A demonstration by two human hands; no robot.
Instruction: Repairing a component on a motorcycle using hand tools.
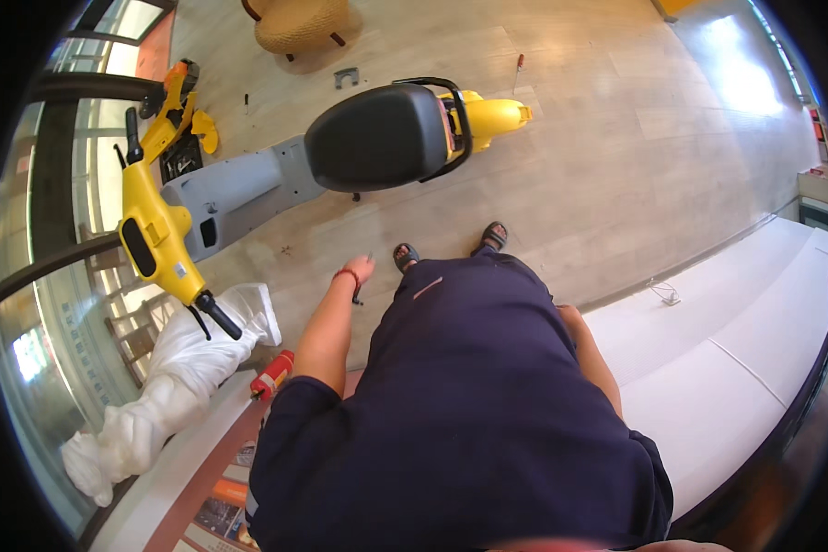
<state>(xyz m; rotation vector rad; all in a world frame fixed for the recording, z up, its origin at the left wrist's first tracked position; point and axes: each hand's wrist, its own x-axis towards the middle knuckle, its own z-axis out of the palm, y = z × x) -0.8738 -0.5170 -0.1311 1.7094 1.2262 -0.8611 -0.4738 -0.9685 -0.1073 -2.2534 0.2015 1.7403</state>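
My left hand (pixel 361 269), with a red band at the wrist, hangs beside my left leg. Its fingers are curled closed around a slim dark tool (pixel 358 299), whose kind is too small to tell. At my right hip, my right hand (pixel 569 316) is mostly hidden by my dark clothing, so its fingers do not show. Ahead of me stands a yellow and grey scooter (pixel 239 189), handlebars to the left. Its black seat (pixel 377 138) faces up, and a black grab rail curves around the yellow tail (pixel 497 115). Neither hand touches the scooter.
Yellow body panels (pixel 167 124) lie beyond the scooter's front. A grey bracket-like part (pixel 346 77) and a red-handled screwdriver (pixel 521 63) lie on the floor. A woven chair (pixel 302 25) stands farther off. White wrapping (pixel 193 354) and a fire extinguisher (pixel 272 374) are left; a white ledge (pixel 708 322) is right.
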